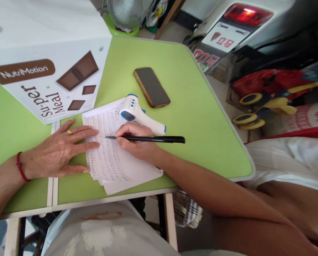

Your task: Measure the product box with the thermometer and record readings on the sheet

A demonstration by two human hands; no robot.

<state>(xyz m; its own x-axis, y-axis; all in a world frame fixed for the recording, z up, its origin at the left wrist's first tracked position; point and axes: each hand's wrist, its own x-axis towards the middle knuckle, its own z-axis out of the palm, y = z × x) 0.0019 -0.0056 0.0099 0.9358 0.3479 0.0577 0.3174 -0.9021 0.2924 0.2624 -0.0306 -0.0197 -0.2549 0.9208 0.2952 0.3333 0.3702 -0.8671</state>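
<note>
Several overlapping sheets of paper (109, 156) covered in dense rows of small handwriting lie on the green folding table (209, 142). My left hand (64, 149), with a gold ring and a red bracelet, rests flat with fingers spread, its fingertips on the sheets' left edge. A black pen (161, 139) is pinched in my right hand (136, 140), its tip at the writing on the top sheet. Just beyond that hand, a white and blue infrared thermometer (141, 115) lies across the paper's upper right part. Past it lies a phone (152, 87) with a dark screen.
A large white box (46, 96) printed with chocolate pieces stands at the back left. Beyond the table are a fan (124, 14) on a green base and a vehicle's red tail light (246, 15). Yellow and blue handles (255, 110) are at the right.
</note>
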